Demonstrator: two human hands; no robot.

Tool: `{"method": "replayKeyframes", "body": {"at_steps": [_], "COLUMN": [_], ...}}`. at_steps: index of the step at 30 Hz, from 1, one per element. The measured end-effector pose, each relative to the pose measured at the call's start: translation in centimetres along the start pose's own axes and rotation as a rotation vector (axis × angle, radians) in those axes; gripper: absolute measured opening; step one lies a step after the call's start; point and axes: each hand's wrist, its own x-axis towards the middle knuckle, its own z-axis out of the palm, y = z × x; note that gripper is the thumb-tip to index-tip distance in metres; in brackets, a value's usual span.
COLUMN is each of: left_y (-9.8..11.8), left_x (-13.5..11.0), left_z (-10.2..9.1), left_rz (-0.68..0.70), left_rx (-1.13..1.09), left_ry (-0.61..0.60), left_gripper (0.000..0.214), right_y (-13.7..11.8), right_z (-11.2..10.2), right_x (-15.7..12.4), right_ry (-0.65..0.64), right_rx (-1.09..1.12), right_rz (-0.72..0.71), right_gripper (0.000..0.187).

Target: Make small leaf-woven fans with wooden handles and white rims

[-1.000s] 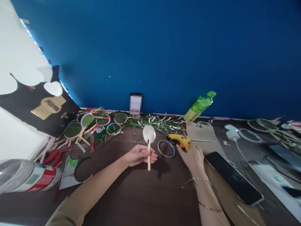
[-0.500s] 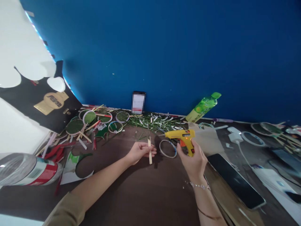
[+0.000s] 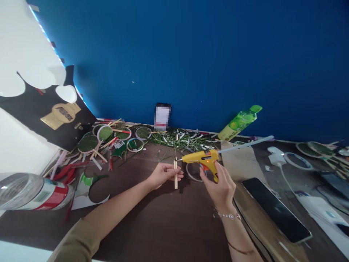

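My left hand (image 3: pixel 165 175) pinches a short bundle of pale wooden sticks (image 3: pixel 176 182) upright over the dark table. A thin dark strip rises from the top of the bundle. My right hand (image 3: pixel 222 187) is wrapped round the grip of a yellow hot glue gun (image 3: pixel 200 157), its small light glowing orange. The gun's nozzle points left and is at the upper end of the sticks; whether it touches them I cannot tell. A clear glue stick (image 3: pixel 248 144) juts out of the gun's back. Beneath the gun lies a pale ring (image 3: pixel 191 175), partly hidden.
Cut green stems and white scraps (image 3: pixel 180 140) line the wall, below a propped phone (image 3: pixel 162 117). A green-capped bottle (image 3: pixel 240 123) leans at right. Another phone (image 3: pixel 275 209) lies near my right forearm. Round green fans (image 3: pixel 88 142) and a large clear jar (image 3: pixel 35 192) are at left.
My right hand has brought the glue gun left, so its nozzle is now at the sticks. The left hand keeps hold of the sticks with little movement. The view has shifted slightly.
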Motion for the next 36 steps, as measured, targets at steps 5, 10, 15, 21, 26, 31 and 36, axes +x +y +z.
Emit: {"method": "replayKeyframes", "body": {"at_steps": [5, 10, 15, 21, 26, 31, 36], "left_y": [0.20, 0.25, 0.23, 0.36, 0.39, 0.30, 0.52], "left_x": [-0.15, -0.18, -0.19, -0.23, -0.26, -0.22, -0.27], "left_z": [0.16, 0.16, 0.15, 0.17, 0.21, 0.16, 0.30], "left_rz": [0.005, 0.006, 0.013, 0.013, 0.012, 0.016, 0.007], "left_rx": [-0.001, -0.005, 0.001, 0.006, 0.005, 0.004, 0.009], "left_ry": [0.001, -0.008, -0.009, -0.014, -0.011, -0.010, 0.008], "left_gripper": [0.039, 0.039, 0.038, 0.038, 0.039, 0.041, 0.043], "right_y": [0.09, 0.13, -0.03, -0.05, -0.04, 0.10, 0.22], "right_z": [0.12, 0.08, -0.05, -0.11, -0.25, -0.33, -0.23], "right_x": [-0.18, -0.14, 0.06, 0.10, 0.21, 0.27, 0.26], "right_ry": [-0.043, -0.050, -0.045, -0.059, -0.077, -0.058, -0.012], "right_rx": [-0.006, -0.009, -0.028, -0.016, -0.006, -0.033, -0.008], "right_rz": [0.036, 0.036, 0.017, 0.016, 0.022, -0.023, -0.052], "right_gripper": [0.047, 0.045, 0.044, 0.043, 0.040, 0.039, 0.041]}}
